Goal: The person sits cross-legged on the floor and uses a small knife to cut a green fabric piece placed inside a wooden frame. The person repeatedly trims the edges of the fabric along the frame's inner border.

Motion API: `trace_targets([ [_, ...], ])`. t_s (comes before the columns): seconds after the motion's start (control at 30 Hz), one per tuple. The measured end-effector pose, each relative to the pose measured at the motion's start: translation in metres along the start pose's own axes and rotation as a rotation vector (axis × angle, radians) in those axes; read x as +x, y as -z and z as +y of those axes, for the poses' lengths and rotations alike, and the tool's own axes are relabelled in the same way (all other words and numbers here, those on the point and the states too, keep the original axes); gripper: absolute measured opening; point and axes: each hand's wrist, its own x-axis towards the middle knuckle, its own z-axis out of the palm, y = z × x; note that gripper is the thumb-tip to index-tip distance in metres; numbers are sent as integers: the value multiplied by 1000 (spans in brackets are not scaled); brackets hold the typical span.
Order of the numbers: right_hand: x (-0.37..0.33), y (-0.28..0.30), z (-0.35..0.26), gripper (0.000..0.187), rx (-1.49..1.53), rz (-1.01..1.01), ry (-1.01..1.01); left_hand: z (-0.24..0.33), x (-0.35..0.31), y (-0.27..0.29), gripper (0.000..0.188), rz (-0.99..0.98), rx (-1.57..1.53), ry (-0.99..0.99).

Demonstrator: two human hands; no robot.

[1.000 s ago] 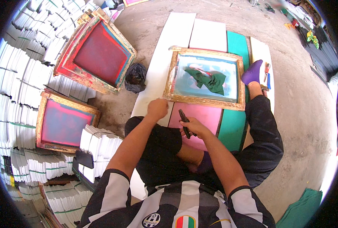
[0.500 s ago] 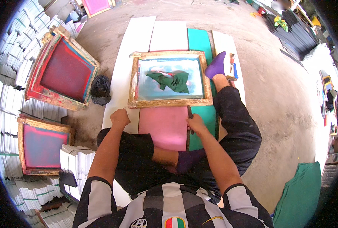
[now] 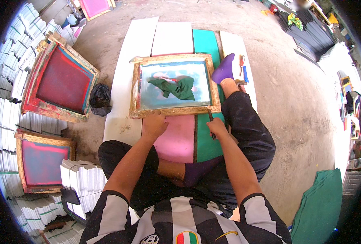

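A screen-printing frame (image 3: 176, 110) with a worn wooden border lies flat in front of me. A crumpled dark green cloth (image 3: 176, 87) rests on its pale blue mesh. My left hand (image 3: 155, 125) is at the near rail, fingers curled over the wood left of the middle. Closed round a thin dark tool (image 3: 211, 116), my right hand (image 3: 218, 128) is just below the frame's near right corner. The tool's tip reaches the rail; its exact kind is unclear. My foot in a purple sock (image 3: 224, 69) is beside the frame's right side.
White, pink (image 3: 174, 138) and green (image 3: 204, 140) boards lie beneath. An orange-handled tool (image 3: 241, 63) and a blue-handled one (image 3: 246, 73) lie right of my foot. Left are red-stained screens (image 3: 62, 81), a black bag (image 3: 100, 99) and paper stacks (image 3: 81, 183). Green sheets (image 3: 318, 203) lie lower right.
My left hand has moved right and forward from the white board to the frame's near rail. The tool in my right hand has shifted so its tip meets the rail. The view has shifted slightly.
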Motion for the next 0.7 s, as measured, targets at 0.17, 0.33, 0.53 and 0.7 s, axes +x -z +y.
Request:
trace_targets([
  [0.17, 4, 3, -9, 27, 25, 6, -24, 16, 15, -18, 31, 135, 62, -97],
  [0.33, -6, 1, -14, 29, 26, 51, -57, 38, 27, -19, 32, 162, 28, -110],
  [0.53, -4, -16, -2, 34, -68, 203, -13, 47, 39, -41, 27, 212, -1, -136],
  [0.7, 22, -33, 25, 14, -69, 288, 27, 51, 39, -46, 23, 193, -46, -120],
])
